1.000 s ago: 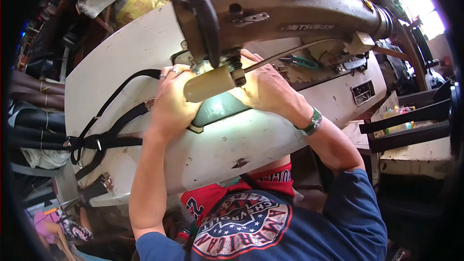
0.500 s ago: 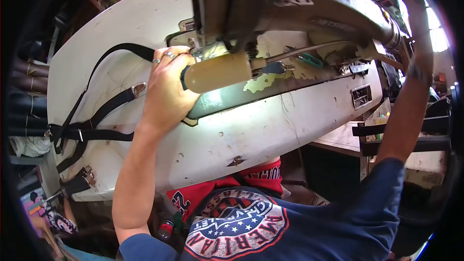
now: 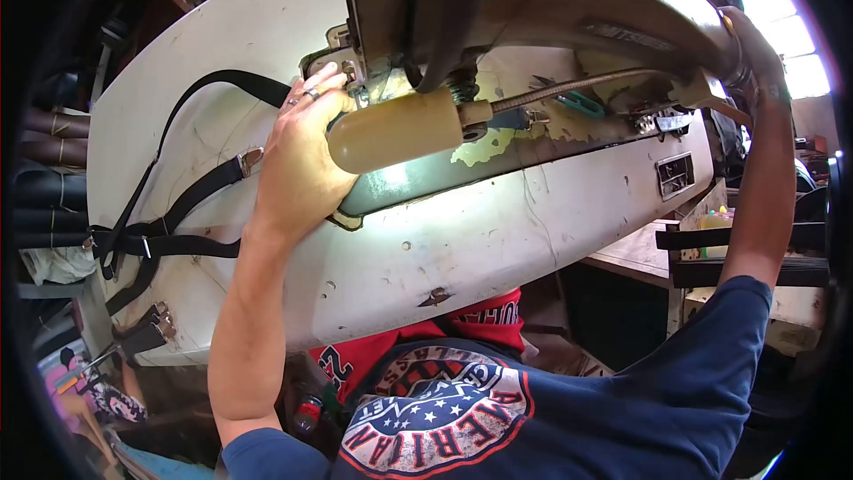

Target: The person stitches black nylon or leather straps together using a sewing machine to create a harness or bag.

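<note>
My left hand (image 3: 302, 147) is beside the needle area of a sewing machine (image 3: 613, 13), its fingers bent together over the end of a black strap (image 3: 235, 78). Part of the strap under the fingers is hidden. A cream-coloured lamp (image 3: 395, 135) partly covers the place right of this hand and lights the machine bed. At the right end of the machine, my right hand (image 3: 755, 49) is closed round the handwheel (image 3: 730, 36); its fingertips are hard to see.
More black straps with metal clips (image 3: 204, 191) lie on the white table (image 3: 462, 240). Green-handled snips (image 3: 579, 105) rest behind the lamp's flexible arm. Dark rolls (image 3: 53, 187) are stacked at the left. A bottle with a red label (image 3: 308, 413) is below the table.
My right hand has come down from above onto the handwheel. My left hand has shifted slightly left, and its fingers have moved a little. The camera view has shifted slightly.
</note>
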The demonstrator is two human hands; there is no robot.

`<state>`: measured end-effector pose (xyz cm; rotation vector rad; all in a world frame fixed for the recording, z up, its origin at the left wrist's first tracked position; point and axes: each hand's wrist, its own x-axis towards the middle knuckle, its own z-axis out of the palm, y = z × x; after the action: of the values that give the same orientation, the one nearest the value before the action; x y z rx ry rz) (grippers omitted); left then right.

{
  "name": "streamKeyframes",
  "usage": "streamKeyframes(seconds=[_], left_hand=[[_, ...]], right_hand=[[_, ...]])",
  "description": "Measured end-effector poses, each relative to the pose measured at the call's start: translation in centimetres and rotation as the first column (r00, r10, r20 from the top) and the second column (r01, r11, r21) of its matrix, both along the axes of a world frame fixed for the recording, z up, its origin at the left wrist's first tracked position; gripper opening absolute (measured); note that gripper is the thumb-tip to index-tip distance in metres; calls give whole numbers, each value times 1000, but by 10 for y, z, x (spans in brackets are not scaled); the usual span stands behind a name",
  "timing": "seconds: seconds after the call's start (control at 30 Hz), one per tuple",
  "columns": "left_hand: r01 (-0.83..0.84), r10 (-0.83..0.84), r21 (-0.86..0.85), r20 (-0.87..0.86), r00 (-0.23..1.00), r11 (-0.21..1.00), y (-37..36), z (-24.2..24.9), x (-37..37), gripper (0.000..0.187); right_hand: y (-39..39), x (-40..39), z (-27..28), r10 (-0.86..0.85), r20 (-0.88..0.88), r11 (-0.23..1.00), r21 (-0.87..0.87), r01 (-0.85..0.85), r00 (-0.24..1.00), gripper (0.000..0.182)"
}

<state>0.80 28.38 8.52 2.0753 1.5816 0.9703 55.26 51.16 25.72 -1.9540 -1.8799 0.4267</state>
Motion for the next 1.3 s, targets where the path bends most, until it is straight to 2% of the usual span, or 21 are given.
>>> streamKeyframes(seconds=[0.03,0.07,0.2,0.4,0.63,0.77,1.0,1.07,1.1,1.2,1.3], left_hand=[[-2,2,-3,-5,1000,1000,-1,0,0,29],[-9,9,-9,1,1000,1000,-1,0,0,28],[-9,10,-6,9,1000,1000,-1,0,1,26],[-11,11,-10,6,1000,1000,-2,5,1,25],[7,-8,16,60,998,1000,-1,4,1,27],[-10,10,-23,39,999,1000,-2,2,-1,28],[-14,13,24,34,999,1000,-2,1,-2,23],[-13,11,32,45,999,999,-1,0,-2,22],[-7,6,28,62,998,1000,-1,-1,-2,22],[-4,3,23,49,999,1000,-1,2,-2,21],[0,-2,35,52,999,999,0,1,-2,20]], right_hand=[[-4,-6,-2,-77,-111,997,-9,77,991,32],[1,0,-3,-75,-142,997,-13,74,987,32],[39,32,2,107,-51,994,-8,-107,993,32],[62,52,6,195,-17,981,2,-195,981,31],[63,63,2,229,-4,973,9,-229,973,31],[65,74,3,245,-18,970,10,-244,969,30],[65,87,0,271,-47,962,5,-272,961,30],[68,96,1,271,-110,962,-6,-273,956,30],[82,111,5,190,-254,972,-85,-217,948,30],[87,120,2,322,-181,944,-16,-330,929,32],[76,108,4,228,-145,973,-9,-232,963,33]])
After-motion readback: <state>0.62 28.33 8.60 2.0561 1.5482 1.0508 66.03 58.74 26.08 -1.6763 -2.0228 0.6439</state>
